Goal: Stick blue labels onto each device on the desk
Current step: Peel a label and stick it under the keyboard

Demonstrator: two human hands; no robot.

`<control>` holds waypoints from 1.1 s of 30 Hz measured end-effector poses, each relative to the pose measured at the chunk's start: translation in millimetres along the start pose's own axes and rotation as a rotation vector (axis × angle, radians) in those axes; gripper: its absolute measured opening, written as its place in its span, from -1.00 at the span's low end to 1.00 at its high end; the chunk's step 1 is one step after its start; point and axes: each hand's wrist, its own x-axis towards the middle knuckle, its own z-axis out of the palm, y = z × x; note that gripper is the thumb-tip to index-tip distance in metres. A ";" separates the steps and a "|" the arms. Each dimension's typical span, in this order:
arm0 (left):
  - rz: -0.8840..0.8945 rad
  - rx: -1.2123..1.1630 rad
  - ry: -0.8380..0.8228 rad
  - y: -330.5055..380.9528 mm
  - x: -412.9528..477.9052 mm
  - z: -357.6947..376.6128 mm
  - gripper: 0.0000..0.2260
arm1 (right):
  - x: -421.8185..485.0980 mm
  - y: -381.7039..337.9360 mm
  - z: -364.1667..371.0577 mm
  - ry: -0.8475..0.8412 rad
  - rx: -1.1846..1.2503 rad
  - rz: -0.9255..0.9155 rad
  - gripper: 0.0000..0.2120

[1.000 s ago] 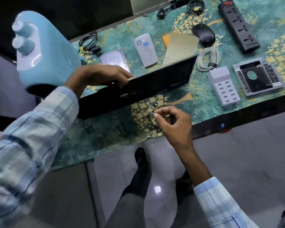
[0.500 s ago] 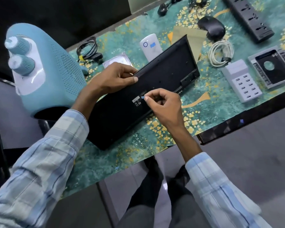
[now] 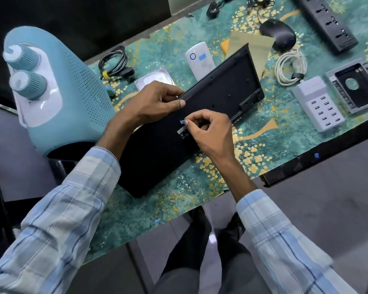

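1. Head view: pinched at the thumb and forefinger of the right hand, a small blue paper label, poised at the underside of a long flat black plastic keyboard flipped face down on the green, gold-flecked worktop, just above its grey rating sticker.
2. Clamped on the keyboard's far long edge, the left hand, thumb flat on the back panel.
3. Already tagged in blue, a white rounded plastic router behind the keyboard; no blue tag visible on the white multi-port USB charger, black computer mouse or black power strip.
4. Handling, as judged: label feather-light, limp, tacky on one side, best held by one corner only and pressed flat with a fingertip; keyboard stiff but light, apt to slide unless braced.
5. Containers: only a grey metal drive caddy at right, bay empty.
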 end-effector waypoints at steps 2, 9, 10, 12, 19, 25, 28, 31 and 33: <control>0.003 -0.001 -0.005 0.0 -1.3 0.0 -0.77 | -1.4 -0.4 4.9 0.039 0.002 0.003 -0.96; 0.032 0.034 0.018 -0.6 -3.1 2.3 -0.77 | -4.8 -0.4 16.1 0.169 -0.080 -0.030 -0.92; 0.031 0.030 0.021 -1.1 -2.5 2.3 -0.78 | -4.7 -1.2 16.1 0.176 -0.094 -0.037 -0.89; 0.030 0.026 0.020 -1.8 -2.3 2.2 -0.76 | -2.4 -2.9 13.5 0.206 -0.115 -0.039 -0.74; 0.033 0.015 0.023 -5.1 -0.3 1.7 -0.79 | 13.7 -0.8 -2.9 0.126 -0.177 -0.031 -0.48; 0.052 -0.011 0.020 -2.6 -2.1 3.0 -0.76 | 18.9 1.3 -11.1 0.134 -0.262 0.025 -0.40; 0.083 0.023 0.005 5.4 -9.0 6.6 -0.66 | 11.4 5.5 -16.4 0.089 -0.112 0.042 -0.52; 0.137 0.086 0.057 21.7 -24.0 17.9 -0.55 | -2.6 4.6 -32.8 0.034 0.076 0.081 -0.71; 0.211 0.167 0.107 34.4 -38.3 35.7 -0.51 | -19.0 4.0 -46.3 0.038 0.233 0.137 -0.83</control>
